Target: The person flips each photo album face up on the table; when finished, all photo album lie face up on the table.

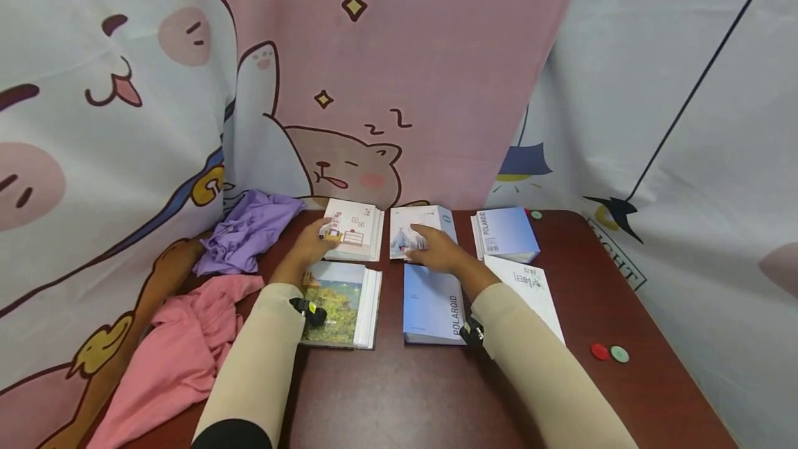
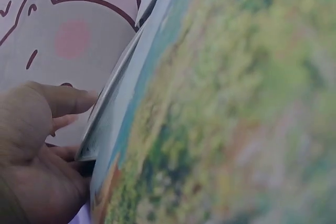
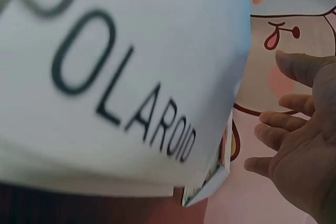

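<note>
My left hand [image 1: 312, 244] reaches to the left side of a white photo album [image 1: 349, 227] with small drawings on its cover. In the left wrist view, its thumb and fingers [image 2: 79, 98] are right at the album's edge, relaxed. Over another white photo album [image 1: 445, 219], with a tent picture, my right hand [image 1: 439, 249] spreads its fingers; the right wrist view shows them apart and holding nothing. Nearer me lie a photo album with a garden-like cover [image 1: 333, 303], under the left wrist, and a blue Polaroid album [image 1: 430, 303], partly hidden by the right forearm.
A second blue Polaroid album [image 1: 508, 231] and a white book [image 1: 530, 289] lie on the right. Red [image 1: 600, 352] and green [image 1: 620, 354] discs sit near the right edge. Purple cloth [image 1: 249, 231] and pink cloth [image 1: 193, 345] lie left. Printed curtains [image 1: 436, 54] surround the brown table [image 1: 399, 393].
</note>
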The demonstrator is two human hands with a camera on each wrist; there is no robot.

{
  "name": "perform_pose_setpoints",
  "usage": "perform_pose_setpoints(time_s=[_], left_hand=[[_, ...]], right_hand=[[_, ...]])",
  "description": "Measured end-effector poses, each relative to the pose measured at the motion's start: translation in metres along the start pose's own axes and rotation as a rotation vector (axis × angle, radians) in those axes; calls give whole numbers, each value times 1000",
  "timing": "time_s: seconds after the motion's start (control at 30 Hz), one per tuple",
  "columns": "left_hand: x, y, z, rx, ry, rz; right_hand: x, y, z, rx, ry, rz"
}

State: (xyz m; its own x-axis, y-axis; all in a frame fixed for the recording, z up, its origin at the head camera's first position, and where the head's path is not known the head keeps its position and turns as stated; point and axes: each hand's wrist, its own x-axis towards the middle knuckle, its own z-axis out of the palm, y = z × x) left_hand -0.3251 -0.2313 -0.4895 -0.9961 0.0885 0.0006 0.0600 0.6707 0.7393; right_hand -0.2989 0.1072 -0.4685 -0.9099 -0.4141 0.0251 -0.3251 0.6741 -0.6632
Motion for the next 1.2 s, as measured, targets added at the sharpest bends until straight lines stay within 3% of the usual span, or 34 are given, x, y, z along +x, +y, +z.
perform_pose_setpoints(time_s=[0.1,0.23,0.37,0.53,0.87,1.2], left_hand=[[-1,8,3,91,27,5],[-4,31,11,225,53,33],[-7,57,22,293,22,70],[-8,76,45,256,-61,117],[-9,107,87,232,-168,190],[-11,121,118,261,-222,225]], right_hand=[[-1,7,-4,-31,-8,19],[-2,16,-12,-90,-4,57],[-1,21,-19,-134,-6,103],[-1,27,-24,-149,-31,150],[-3,38,-33,-168,-45,150],[-7,43,-29,-114,-91,244]])
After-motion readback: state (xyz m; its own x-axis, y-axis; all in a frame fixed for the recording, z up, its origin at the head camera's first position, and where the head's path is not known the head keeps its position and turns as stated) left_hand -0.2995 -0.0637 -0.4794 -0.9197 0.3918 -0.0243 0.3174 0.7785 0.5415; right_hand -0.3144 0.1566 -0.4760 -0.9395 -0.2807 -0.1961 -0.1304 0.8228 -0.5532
